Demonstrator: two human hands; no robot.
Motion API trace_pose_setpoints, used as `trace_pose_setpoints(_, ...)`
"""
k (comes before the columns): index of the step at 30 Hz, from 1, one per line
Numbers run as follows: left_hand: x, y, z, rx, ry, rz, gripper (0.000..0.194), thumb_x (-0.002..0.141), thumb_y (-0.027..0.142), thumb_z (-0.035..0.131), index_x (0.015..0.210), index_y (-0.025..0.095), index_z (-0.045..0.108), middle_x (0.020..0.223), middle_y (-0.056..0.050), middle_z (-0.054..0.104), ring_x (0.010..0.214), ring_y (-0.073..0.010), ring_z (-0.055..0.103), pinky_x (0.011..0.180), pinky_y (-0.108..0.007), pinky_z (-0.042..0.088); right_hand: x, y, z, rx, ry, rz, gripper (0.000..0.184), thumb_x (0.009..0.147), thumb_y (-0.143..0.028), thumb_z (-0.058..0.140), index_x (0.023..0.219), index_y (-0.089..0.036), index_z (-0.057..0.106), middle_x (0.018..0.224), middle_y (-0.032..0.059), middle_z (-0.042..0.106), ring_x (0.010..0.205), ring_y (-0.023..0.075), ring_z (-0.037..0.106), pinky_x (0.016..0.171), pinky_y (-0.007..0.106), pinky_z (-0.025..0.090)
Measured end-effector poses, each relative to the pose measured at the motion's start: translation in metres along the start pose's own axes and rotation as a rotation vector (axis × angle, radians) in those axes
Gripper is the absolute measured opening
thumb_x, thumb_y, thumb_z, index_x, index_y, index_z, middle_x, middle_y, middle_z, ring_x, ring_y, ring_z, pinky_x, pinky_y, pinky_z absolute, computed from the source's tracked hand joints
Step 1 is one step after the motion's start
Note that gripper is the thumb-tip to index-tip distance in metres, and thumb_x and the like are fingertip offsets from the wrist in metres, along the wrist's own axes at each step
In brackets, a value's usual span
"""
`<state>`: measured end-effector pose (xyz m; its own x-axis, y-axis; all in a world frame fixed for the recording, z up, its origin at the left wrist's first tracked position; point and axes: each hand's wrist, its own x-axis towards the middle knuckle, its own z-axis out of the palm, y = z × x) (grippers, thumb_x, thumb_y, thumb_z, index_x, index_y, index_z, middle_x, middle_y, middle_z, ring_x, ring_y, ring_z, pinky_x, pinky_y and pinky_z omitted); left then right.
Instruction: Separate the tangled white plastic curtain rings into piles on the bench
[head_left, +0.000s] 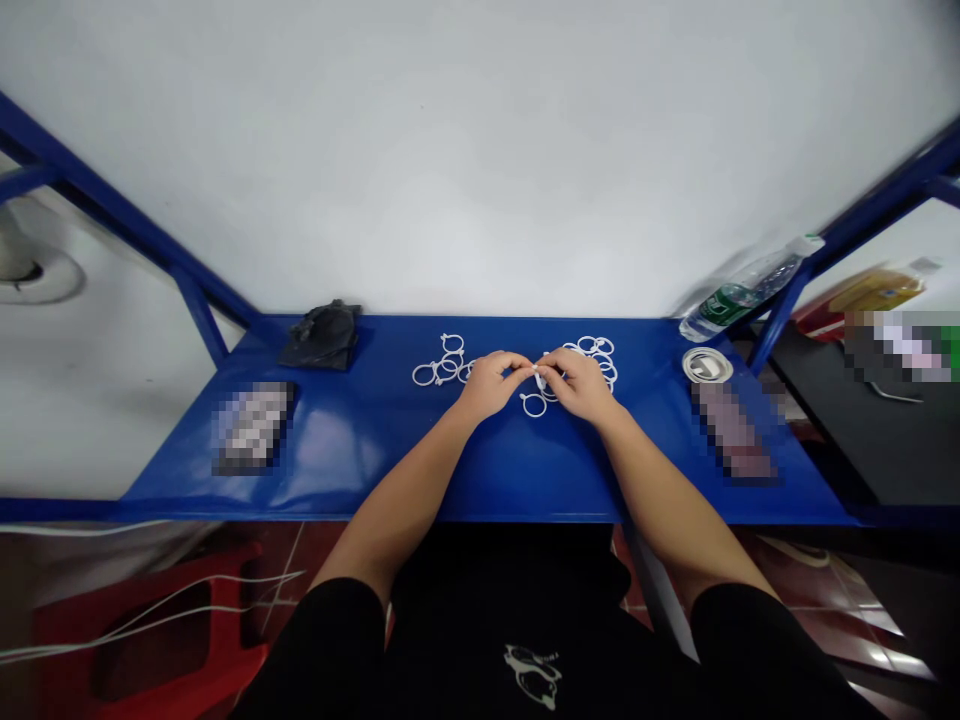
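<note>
My left hand and my right hand meet over the middle of the blue table. Thumb and fingers of both are pinched together on a small white plastic piece, seemingly part of a ring like those around it; the fingers cover most of it. Just below the fingertips lies a single white ring with a small knob on its edge. Several white rings are scattered left of my left hand. More overlapping white rings lie behind and beside my right hand, partly hidden by it.
A black plastic bag and a blurred-out dark object are on the left. To the right stand a leaning water bottle, a coiled white cable and a blurred-out flat object. Blue frame bars flank the table; a wall rises behind.
</note>
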<state>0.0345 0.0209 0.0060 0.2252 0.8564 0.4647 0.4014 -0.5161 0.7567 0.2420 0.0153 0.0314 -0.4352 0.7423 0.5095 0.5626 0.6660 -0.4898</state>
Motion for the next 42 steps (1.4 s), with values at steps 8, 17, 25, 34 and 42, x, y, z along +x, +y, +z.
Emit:
trace_pose_setpoints(8,0.014,-0.025,-0.043,0.569,0.171,-0.229,0.020,0.101,0.038,0.066,0.107,0.026,0.081,0.127,-0.008,0.076,0.124,-0.0307,0.063,0.115,-0.050,0.038,0.003,0.008,-0.008,-0.285,-0.065,0.275,0.022,0.100,-0.034,0.057,0.096,-0.022,0.075,0.095,0.0070,0.079,0.084,0.0232,0.070,0.071,0.033,0.044)
trace_pose_setpoints(17,0.015,-0.064,-0.060,0.744,0.073,-0.576,0.033,0.103,0.037,0.054,0.125,0.029,0.077,0.135,-0.013,0.071,0.130,-0.0372,0.055,0.120,-0.063,0.024,0.004,0.021,-0.009,-0.292,-0.037,0.381,0.029,0.099,-0.045,0.061,0.084,-0.023,0.073,0.082,0.0049,0.078,0.074,0.0216,0.068,0.061,0.031,0.038)
trace_pose_setpoints(25,0.015,-0.072,-0.057,0.734,0.100,-0.494,0.037,0.104,0.033,0.047,0.102,0.021,0.082,0.124,-0.019,0.073,0.120,-0.0396,0.058,0.114,-0.067,0.027,0.001,0.025,-0.005,-0.205,0.012,0.259,0.028,0.099,-0.045,0.063,0.086,-0.023,0.074,0.079,0.0041,0.078,0.064,0.0192,0.066,0.058,0.031,0.041)
trace_pose_setpoints(34,0.018,-0.061,-0.047,0.600,0.153,-0.329,0.034,0.106,0.034,0.050,0.102,0.021,0.081,0.121,-0.014,0.075,0.115,-0.0328,0.060,0.104,-0.049,0.043,0.001,0.024,-0.002,-0.199,-0.020,0.286,0.021,0.098,-0.040,0.066,0.092,-0.023,0.076,0.084,0.0044,0.078,0.070,0.0207,0.069,0.064,0.033,0.046)
trace_pose_setpoints(42,0.007,-0.008,-0.022,0.383,0.096,0.177,0.032,0.107,0.032,0.051,0.116,0.022,0.079,0.119,-0.011,0.075,0.115,-0.0275,0.064,0.107,-0.047,0.047,0.001,0.010,0.008,0.025,0.023,0.187,0.035,0.104,-0.043,0.058,0.129,-0.022,0.072,0.103,0.0078,0.080,0.072,0.0199,0.070,0.073,0.036,0.056)
